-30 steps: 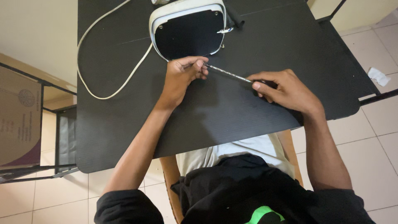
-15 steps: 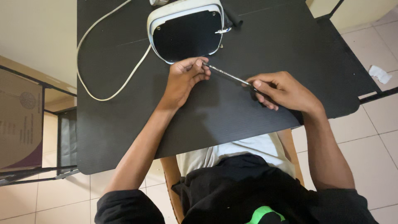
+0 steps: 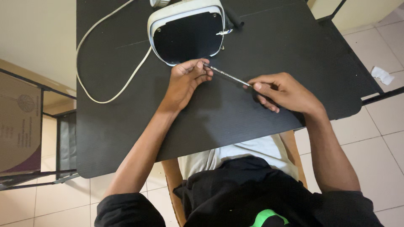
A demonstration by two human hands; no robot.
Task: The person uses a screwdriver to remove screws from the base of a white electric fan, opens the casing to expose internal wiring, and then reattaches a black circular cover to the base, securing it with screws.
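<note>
Holding the screwdriver at both ends, I keep it low over the black table, just in front of the white appliance that lies with its dark underside up. My right hand is closed around the handle, so I can turn it. My left hand pinches the thin shaft near the tip, I think to steady it beside the lower rim of the appliance. A white cable loops away to my left, out of the way of my arms.
</note>
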